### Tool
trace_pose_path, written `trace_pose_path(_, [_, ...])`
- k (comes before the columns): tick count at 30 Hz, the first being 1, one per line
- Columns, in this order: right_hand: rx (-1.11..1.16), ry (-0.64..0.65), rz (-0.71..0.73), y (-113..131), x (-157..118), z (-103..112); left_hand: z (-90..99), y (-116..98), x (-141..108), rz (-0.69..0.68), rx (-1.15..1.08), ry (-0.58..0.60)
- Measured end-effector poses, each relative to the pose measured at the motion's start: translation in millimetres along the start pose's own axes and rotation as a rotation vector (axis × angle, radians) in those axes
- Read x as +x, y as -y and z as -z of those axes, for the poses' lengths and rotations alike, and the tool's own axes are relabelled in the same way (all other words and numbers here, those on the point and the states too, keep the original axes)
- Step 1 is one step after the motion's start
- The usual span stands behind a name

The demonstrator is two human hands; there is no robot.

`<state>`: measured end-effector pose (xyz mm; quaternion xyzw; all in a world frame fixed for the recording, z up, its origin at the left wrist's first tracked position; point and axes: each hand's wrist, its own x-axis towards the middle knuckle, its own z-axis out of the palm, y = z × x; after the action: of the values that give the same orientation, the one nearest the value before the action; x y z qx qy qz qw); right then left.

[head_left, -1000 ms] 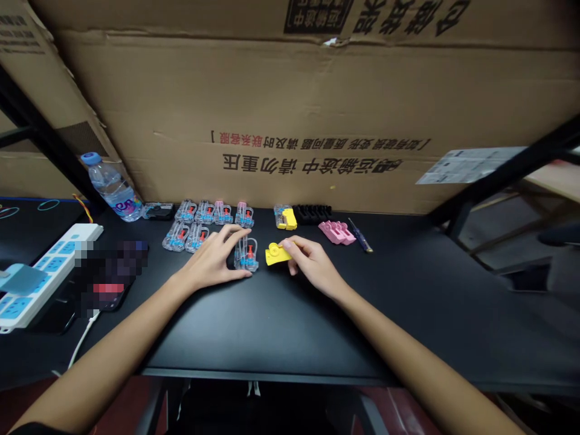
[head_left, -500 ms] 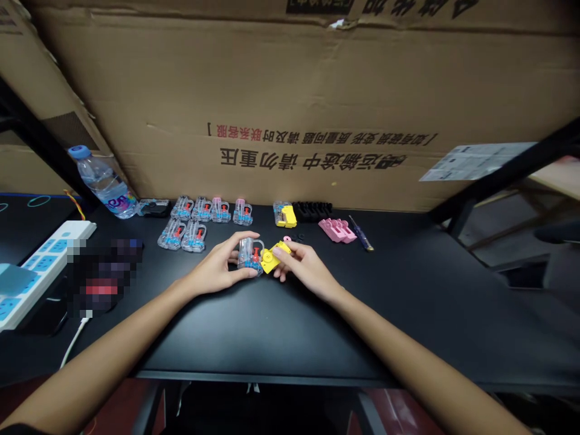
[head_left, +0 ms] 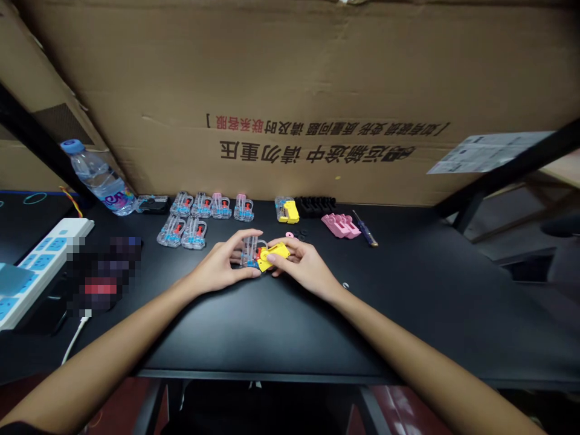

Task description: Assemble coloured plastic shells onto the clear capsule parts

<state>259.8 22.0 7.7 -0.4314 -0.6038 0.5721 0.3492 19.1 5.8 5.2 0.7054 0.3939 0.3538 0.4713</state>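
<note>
Between thumb and fingers, my left hand [head_left: 222, 264] holds a clear plastic case [head_left: 249, 252] with red and blue parts inside. My right hand [head_left: 304, 266] pinches a yellow plastic piece [head_left: 275, 255], its thumb on top, against the right side of the clear case. The yellow piece overlaps part of the case. Behind my hands, another clear case with a yellow piece [head_left: 288, 210] lies on the table. A small pink ring [head_left: 289, 235] and several small black rings [head_left: 303, 233] are just beyond my right fingers.
Several clear cases [head_left: 194, 233] stand at the back left beside a water bottle [head_left: 102, 181]. Black parts [head_left: 317, 206], pink parts [head_left: 341, 226] and a screwdriver [head_left: 365, 229] lie back right. A power strip [head_left: 45, 260] is at far left, cardboard [head_left: 290, 72] behind.
The yellow piece has moved left and now overlaps the clear case more. A small pale ring near my right wrist has come into sight. The view has shifted slightly.
</note>
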Motion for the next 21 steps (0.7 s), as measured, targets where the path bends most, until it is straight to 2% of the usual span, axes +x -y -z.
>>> trace_pose_path(5, [-0.036, -0.014, 0.018, 1.2, -0.4, -2.5, -0.1, 0.7, 0.2, 0.011, 0.029, -0.001])
trace_pose_path(13, [-0.085, -0.025, 0.031, -1.6, -2.2, -6.4, -1.1, 0.6, -0.1, -0.05, 0.01, 0.03])
trace_pose_path(21, [-0.052, -0.007, 0.025, -1.3, 0.6, -4.5, 0.7, 0.2, 0.2, -0.038, 0.026, 0.024])
